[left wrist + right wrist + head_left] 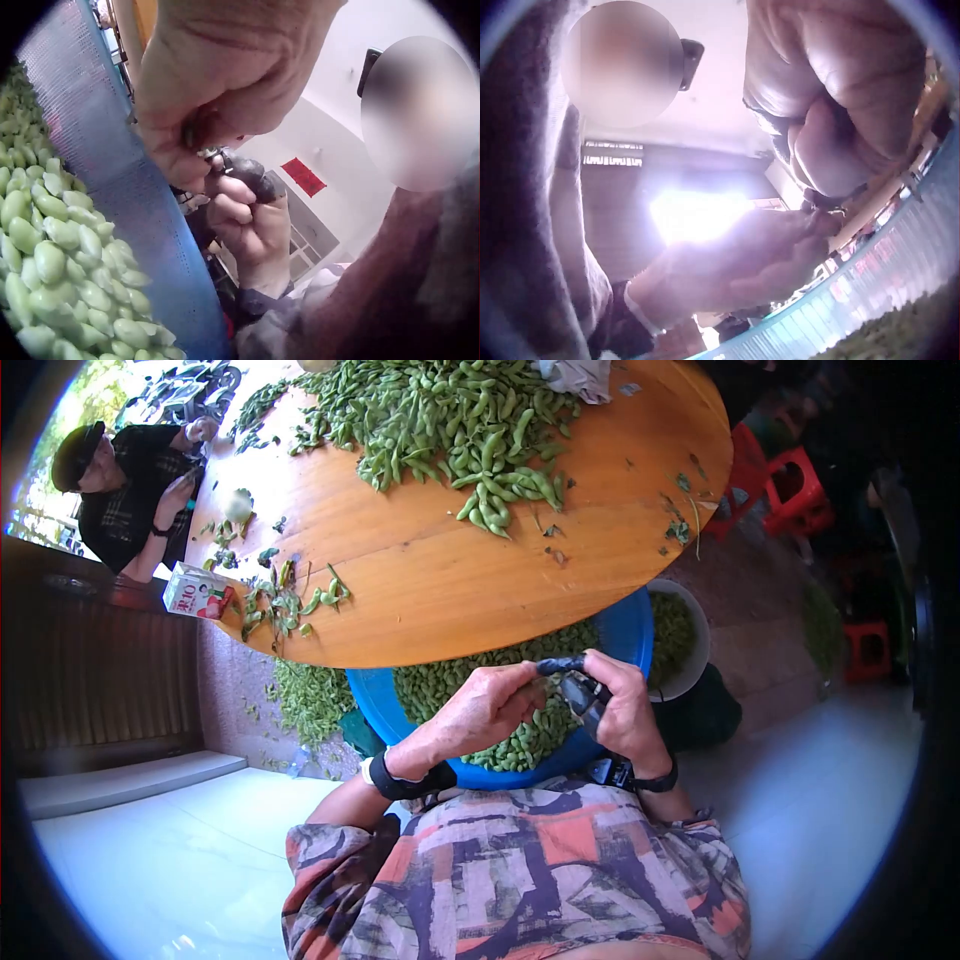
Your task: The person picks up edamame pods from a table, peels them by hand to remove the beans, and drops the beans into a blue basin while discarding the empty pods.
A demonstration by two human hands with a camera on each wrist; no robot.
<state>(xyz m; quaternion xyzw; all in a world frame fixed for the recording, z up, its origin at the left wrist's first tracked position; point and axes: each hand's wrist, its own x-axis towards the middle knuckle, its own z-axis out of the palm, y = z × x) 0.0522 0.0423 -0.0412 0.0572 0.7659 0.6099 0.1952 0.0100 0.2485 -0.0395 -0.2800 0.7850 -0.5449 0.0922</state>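
In front of the body my two hands meet fingertip to fingertip over a blue basin (365,695) of shelled green soybeans (71,259). With bent fingers my left hand (490,710) pinches a small green soybean pod (208,153), mostly hidden by the fingers. Black coverings (583,698) wrap the thumb and a finger of my right hand (628,712). Those covered fingertips close on the same pod from the other side, the rest of the hand curled. Black bands circle both wrists.
Beyond the basin stands a wooden table (450,580) with a large heap of soybean pods (440,420). A drink carton (195,592) sits near its left edge, and another person (125,490) is behind. A white bucket (695,635) and red stools (795,490) are at right.
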